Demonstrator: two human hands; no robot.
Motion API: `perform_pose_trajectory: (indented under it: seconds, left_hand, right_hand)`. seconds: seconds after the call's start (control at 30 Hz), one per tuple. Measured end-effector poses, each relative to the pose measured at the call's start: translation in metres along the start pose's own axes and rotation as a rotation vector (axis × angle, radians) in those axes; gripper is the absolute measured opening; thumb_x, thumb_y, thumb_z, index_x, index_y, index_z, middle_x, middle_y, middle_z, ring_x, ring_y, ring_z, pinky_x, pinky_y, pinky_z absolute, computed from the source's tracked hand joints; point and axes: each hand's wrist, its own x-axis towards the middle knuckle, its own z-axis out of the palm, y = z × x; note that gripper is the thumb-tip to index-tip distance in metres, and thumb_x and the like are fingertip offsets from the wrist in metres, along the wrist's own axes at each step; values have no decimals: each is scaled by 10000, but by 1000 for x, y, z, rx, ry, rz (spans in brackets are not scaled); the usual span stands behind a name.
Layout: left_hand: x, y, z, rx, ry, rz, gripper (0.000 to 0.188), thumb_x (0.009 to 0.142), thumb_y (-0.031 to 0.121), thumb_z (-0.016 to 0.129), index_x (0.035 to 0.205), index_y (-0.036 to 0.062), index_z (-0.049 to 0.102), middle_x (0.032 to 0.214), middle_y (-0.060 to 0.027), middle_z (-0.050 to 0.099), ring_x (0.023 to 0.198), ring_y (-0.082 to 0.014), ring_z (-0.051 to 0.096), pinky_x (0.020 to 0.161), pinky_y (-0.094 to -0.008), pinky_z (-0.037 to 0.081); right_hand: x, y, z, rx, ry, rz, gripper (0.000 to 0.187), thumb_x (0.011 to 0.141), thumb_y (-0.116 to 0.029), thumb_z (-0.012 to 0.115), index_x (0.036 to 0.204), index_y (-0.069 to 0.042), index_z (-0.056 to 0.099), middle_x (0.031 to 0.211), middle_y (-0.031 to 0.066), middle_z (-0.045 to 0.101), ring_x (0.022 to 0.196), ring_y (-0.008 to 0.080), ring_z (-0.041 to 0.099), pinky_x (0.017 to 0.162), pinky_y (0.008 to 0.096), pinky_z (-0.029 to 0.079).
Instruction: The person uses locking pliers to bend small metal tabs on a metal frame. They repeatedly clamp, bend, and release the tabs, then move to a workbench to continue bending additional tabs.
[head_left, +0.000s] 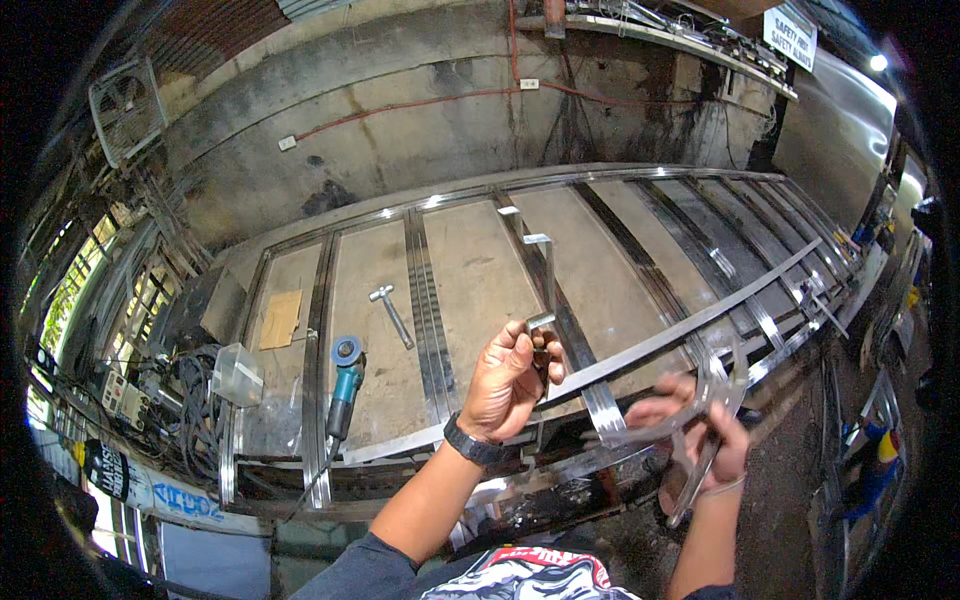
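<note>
Bent metal strip [549, 280] is over the steel frame [420, 300], pinched in the left hand [505, 390]; from my remote seat I see the right hand [718, 445] gripping a motion-blurred metal clamp [712, 388].

Wide work surface [470, 275] under a metal frame [418, 290], hammer [395, 317], angle grinder [343, 392] and cardboard [282, 319]
</note>
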Motion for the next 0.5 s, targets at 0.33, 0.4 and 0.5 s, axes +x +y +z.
perform_pose_trajectory:
  seconds: [0.33, 0.4, 0.5]
  left_hand:
    - [-8, 5, -2, -4, 65, -6, 207, 1009, 277, 669, 1077, 81, 657, 1076, -88, 685, 941, -208, 642, 854, -336, 549]
    - [-9, -2, 6, 41, 53, -7, 215, 1008, 288, 668, 1107, 97, 661, 1070, -85, 684, 930, -209, 641, 838, -339, 549]
    - [-7, -14, 15, 26, 47, -25, 284, 997, 299, 679, 1193, 97, 641, 1069, -87, 683, 920, -212, 647, 831, -338, 548]
  right_hand:
    - [-36, 51, -28, 340, 180, 278, 787, 970, -519, 529, 1427, 118, 448, 1266, 387, 588, 1306, 543, 518, 1120, 694, 381]
    - [-54, 53, -26, 380, 85, 244, 777, 841, -317, 679, 1442, 110, 436, 1321, 369, 564, 1323, 537, 506, 1163, 687, 323]
    - [-68, 60, -37, 225, 103, 399, 678, 792, -159, 679, 1376, 125, 485, 1259, 326, 617, 1267, 496, 571, 1146, 627, 389]
